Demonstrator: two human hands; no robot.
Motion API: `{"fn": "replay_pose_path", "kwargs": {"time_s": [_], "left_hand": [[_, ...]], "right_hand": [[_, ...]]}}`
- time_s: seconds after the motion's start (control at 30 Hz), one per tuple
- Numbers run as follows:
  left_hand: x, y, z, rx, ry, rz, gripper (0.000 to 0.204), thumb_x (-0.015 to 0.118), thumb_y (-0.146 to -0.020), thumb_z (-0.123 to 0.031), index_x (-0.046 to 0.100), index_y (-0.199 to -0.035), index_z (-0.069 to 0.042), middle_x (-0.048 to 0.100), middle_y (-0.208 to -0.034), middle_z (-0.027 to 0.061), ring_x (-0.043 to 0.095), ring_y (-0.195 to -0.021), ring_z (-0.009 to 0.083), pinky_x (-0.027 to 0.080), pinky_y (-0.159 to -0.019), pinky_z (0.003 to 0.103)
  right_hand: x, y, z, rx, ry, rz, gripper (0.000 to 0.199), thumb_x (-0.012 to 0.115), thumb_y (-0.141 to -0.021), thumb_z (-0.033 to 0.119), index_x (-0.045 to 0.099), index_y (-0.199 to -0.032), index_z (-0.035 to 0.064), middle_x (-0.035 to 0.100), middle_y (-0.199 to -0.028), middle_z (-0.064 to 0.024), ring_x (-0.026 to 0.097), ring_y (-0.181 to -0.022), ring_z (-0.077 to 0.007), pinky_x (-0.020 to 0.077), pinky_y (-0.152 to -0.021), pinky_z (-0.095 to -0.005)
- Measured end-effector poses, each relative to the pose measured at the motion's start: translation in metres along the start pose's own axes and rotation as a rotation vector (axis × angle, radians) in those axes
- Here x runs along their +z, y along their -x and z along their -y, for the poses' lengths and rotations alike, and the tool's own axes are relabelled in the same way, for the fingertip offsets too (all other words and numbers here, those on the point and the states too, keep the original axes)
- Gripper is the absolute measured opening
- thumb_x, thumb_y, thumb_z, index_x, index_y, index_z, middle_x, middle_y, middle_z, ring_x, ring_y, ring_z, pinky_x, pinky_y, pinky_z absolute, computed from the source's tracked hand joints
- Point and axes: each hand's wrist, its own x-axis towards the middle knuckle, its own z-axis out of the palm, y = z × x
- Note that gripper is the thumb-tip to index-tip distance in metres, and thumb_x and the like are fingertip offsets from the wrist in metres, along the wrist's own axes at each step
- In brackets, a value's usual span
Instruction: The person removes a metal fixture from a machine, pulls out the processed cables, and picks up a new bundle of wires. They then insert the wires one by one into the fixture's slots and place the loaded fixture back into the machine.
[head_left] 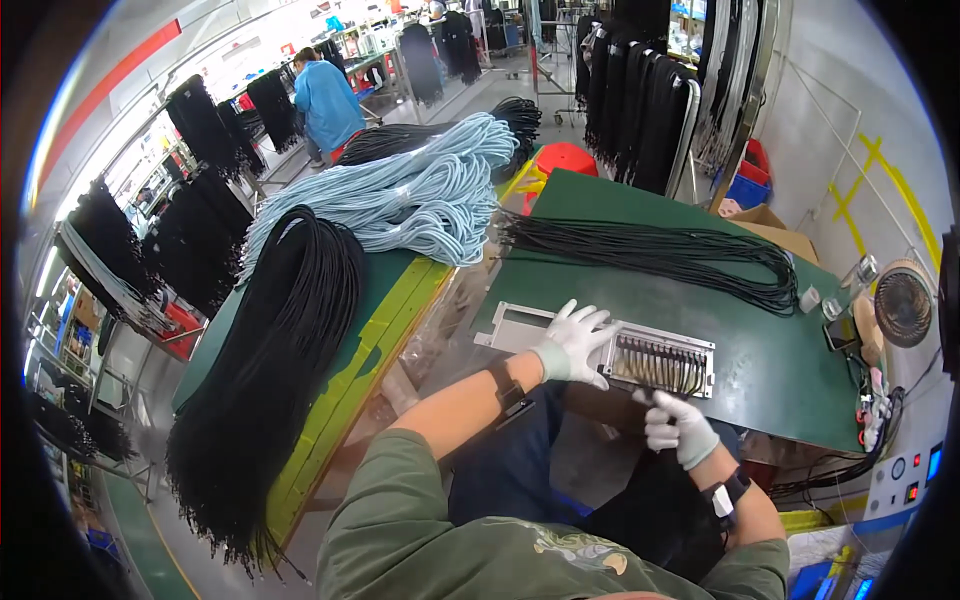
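Observation:
My left hand (578, 345), in a white glove, lies with fingers spread over the middle of a flat silver metal fixture (665, 333) at the table's near edge. The fixture's right section holds a row of several short black cable ends (655, 365) side by side. Just in front of that row, my right hand (680, 430), also gloved, has its fingers curled in. Something dark shows at its fingertips, too small to name. Behind the fixture, a long bundle of black cables (650, 250) lies across the green table (770, 350).
To the left, a second table (400, 340) bears pale blue cable coils (400, 190) and a large black cable bundle (270, 370) hanging over its near side. A small fan (903, 305) stands at the right. Black cables hang on racks behind; a person in blue (328, 105) is farther back.

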Motion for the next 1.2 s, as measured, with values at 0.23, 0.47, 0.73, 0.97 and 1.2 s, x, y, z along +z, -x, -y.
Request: {"fn": "replay_pose_path", "kwargs": {"time_s": [0.23,0.47,0.73,0.97,1.2], "left_hand": [[0.005,0.001,0.001,-0.033,-0.021,-0.049,0.115,0.073,-0.06,-0.078,0.04,-0.153,-0.018,0.043,-0.151,0.0198,0.037,-0.143,0.0391,0.018,-0.12,0.058],[0.005,0.001,-0.002,-0.063,-0.01,-0.04,0.119,0.074,-0.059,-0.079,0.037,-0.154,-0.017,0.042,-0.152,0.022,0.034,-0.144,0.0413,0.018,-0.12,0.058],[-0.038,0.029,-0.098,0.328,1.009,0.176,0.089,0.076,-0.08,-0.052,0.041,-0.148,-0.005,0.051,-0.142,0.0198,0.044,-0.136,0.0381,0.028,-0.117,0.054],[-0.058,0.027,-0.141,-0.017,2.043,0.334,0.039,0.064,-0.099,-0.028,0.056,-0.119,0.004,0.066,-0.096,0.014,0.065,-0.102,0.0229,0.052,-0.092,0.039],[-0.088,0.02,-0.001,-0.243,2.288,-0.592,0.043,0.053,-0.103,-0.043,0.062,-0.096,-0.002,0.037,-0.06,-0.0025,0.045,-0.06,0.0171,0.05,-0.081,0.043]], "right_hand": [[-0.009,-0.003,-0.025,-0.213,0.238,-0.271,0.032,0.056,-0.103,0.033,0.062,-0.118,0.0058,0.04,-0.062,0.0069,0.032,-0.045,-0.0063,0.0269,-0.042,-0.0228],[0.029,0.014,-0.078,-0.169,0.433,-0.281,0.034,0.061,-0.101,0.033,0.062,-0.114,0.0016,0.042,-0.061,0.005,0.034,-0.044,-0.0067,0.0285,-0.041,-0.0248],[0.082,0.057,-0.064,-0.28,0.75,-0.286,0.032,0.061,-0.101,0.032,0.062,-0.11,0.0013,0.057,-0.067,-0.0038,0.049,-0.047,-0.0131,0.0398,-0.044,-0.0263],[0.07,0.066,-0.083,-0.253,0.905,-0.414,0.032,0.07,-0.094,0.032,0.065,-0.108,0.0036,0.068,-0.077,-0.0135,0.068,-0.064,-0.0257,0.0544,-0.057,-0.0326],[0.048,0.161,-0.006,-0.503,2.35,-1.389,0.02,0.071,-0.078,0.02,0.062,-0.089,0.0071,0.063,-0.083,-0.0173,0.064,-0.082,-0.0386,0.0528,-0.072,-0.0474]]}}
